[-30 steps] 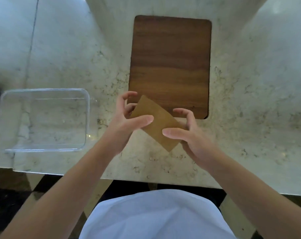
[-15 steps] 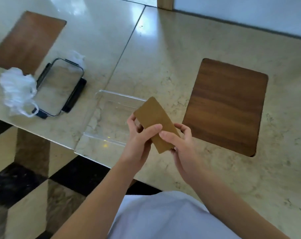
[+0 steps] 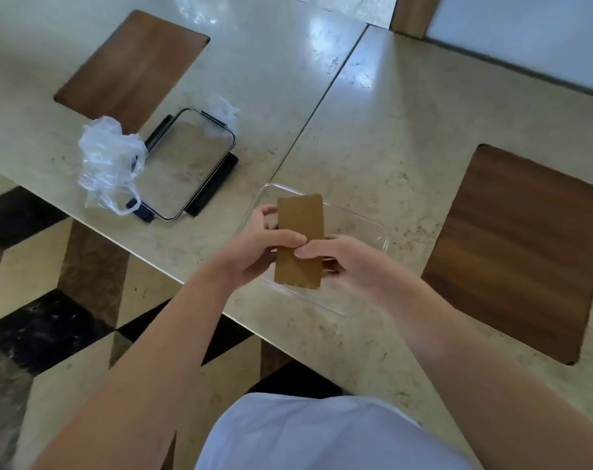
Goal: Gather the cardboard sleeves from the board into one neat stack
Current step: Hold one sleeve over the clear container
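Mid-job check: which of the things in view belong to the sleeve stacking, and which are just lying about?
Job:
sleeves, held by left hand and right hand
board, now bare

Lying about:
clear tub under the hands
lid
plastic bag
far board

A clear plastic container [image 3: 373,228] sits near the front edge of the marble surface [image 3: 373,130]. To its left lies a clear lid with black clips [image 3: 186,167], a crumpled plastic bag [image 3: 105,161] touching its left side.
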The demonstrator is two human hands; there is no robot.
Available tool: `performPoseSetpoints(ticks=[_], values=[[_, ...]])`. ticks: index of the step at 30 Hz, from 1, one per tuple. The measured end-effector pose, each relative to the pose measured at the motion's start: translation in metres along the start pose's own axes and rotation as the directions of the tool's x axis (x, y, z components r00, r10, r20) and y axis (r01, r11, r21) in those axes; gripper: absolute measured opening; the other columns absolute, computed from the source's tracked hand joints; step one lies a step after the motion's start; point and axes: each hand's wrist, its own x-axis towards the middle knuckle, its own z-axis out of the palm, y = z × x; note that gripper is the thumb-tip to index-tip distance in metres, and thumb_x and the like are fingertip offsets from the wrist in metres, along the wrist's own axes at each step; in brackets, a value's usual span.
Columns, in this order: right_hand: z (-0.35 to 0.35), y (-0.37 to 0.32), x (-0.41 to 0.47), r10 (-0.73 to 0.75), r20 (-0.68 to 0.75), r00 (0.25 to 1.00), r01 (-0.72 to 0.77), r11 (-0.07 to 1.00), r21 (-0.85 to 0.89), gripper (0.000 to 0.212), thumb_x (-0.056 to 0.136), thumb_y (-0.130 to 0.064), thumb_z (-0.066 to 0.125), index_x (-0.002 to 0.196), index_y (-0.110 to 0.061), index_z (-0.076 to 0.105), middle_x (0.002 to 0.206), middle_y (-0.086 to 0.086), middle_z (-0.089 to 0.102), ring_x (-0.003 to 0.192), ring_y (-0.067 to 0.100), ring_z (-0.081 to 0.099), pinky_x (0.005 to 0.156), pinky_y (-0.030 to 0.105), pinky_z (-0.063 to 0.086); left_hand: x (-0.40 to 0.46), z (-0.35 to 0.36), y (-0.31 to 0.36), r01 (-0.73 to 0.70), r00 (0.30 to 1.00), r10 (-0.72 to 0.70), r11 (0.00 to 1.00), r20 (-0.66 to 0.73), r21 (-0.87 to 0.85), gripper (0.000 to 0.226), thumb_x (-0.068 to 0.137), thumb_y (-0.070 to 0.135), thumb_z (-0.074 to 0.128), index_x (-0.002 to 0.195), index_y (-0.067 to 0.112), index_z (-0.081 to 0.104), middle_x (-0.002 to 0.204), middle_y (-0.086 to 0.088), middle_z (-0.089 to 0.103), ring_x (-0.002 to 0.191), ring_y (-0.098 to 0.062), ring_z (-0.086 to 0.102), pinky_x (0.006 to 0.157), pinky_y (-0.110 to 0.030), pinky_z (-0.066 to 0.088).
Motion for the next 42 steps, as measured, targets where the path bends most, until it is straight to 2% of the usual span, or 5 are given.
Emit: performPoseSetpoints(ticks=[11, 22, 31, 38, 42], values=[[0.026, 0.021, 0.066, 0.104, -0.045, 0.994, -0.077, 0.913, 0.402, 0.033, 0.079, -0.018, 0.083, 0.108, -0.011, 0.069, 0.085, 0.001, 0.081, 0.077, 0.015, 0.078, 0.058, 0.024, 0.059, 0.04, -0.02, 0.023, 0.287, 0.956, -0.288, 0.903, -0.045, 0.319, 0.016, 0.081, 0.024, 0.07, 0.087, 0.009, 0.073, 0.08, -0.004, 0.074, 0.07, -0.019, 0.068, 0.057, -0.025, 0.052], [0.035, 0.022, 0.079, 0.073, -0.097, 0.993, -0.03, 0.92, 0.39, 0.042, 0.076, -0.012, 0.084, 0.114, -0.002, 0.069, 0.092, 0.006, 0.081, 0.093, 0.018, 0.076, 0.088, 0.031, 0.059, 0.033, -0.009, 0.033, 0.275, 0.95, -0.145, 0.807, -0.276, 0.522, 0.053, 0.059, 0.029, 0.067, 0.108, 0.009, 0.062, 0.1, -0.013, 0.064, 0.086, -0.031, 0.061, 0.074, -0.04, 0.051], [0.033, 0.022, 0.065, 0.024, -0.149, 0.989, 0.021, 0.955, 0.297, 0.072, 0.073, -0.025, 0.087, 0.133, -0.008, 0.051, 0.121, 0.001, 0.068, 0.107, 0.01, 0.064, 0.102, 0.034, 0.051, 0.025, 0.017, 0.03, 0.114, 0.921, 0.24, 0.589, -0.308, 0.8, 0.037, 0.071, 0.024, 0.064, 0.099, 0.005, 0.051, 0.071, 0.0, 0.06, 0.06, -0.016, 0.053, 0.043, -0.017, 0.033], [0.033, 0.021, 0.063, -0.005, -0.188, 0.982, 0.047, 0.975, 0.217, 0.069, 0.072, -0.035, 0.086, 0.124, -0.008, 0.05, 0.122, 0.005, 0.065, 0.11, 0.015, 0.062, 0.101, 0.036, 0.054, 0.015, 0.029, 0.033, 0.057, 0.862, 0.391, 0.556, -0.322, 0.829, 0.047, 0.088, 0.018, 0.056, 0.13, -0.003, 0.053, 0.095, -0.011, 0.065, 0.088, -0.035, 0.06, 0.073, -0.035, 0.044], [0.017, 0.02, 0.04, -0.044, -0.184, 0.982, 0.07, 0.988, 0.136, 0.036, 0.086, -0.028, 0.076, 0.114, -0.012, 0.062, 0.117, 0.005, 0.064, 0.107, 0.016, 0.06, 0.1, 0.036, 0.053, 0.011, 0.054, 0.027, -0.128, 0.842, 0.531, 0.368, -0.095, 0.921, 0.063, 0.094, 0.016, 0.059, 0.155, 0.013, 0.043, 0.159, -0.013, 0.043, 0.147, -0.026, 0.038, 0.114, -0.032, 0.031]])
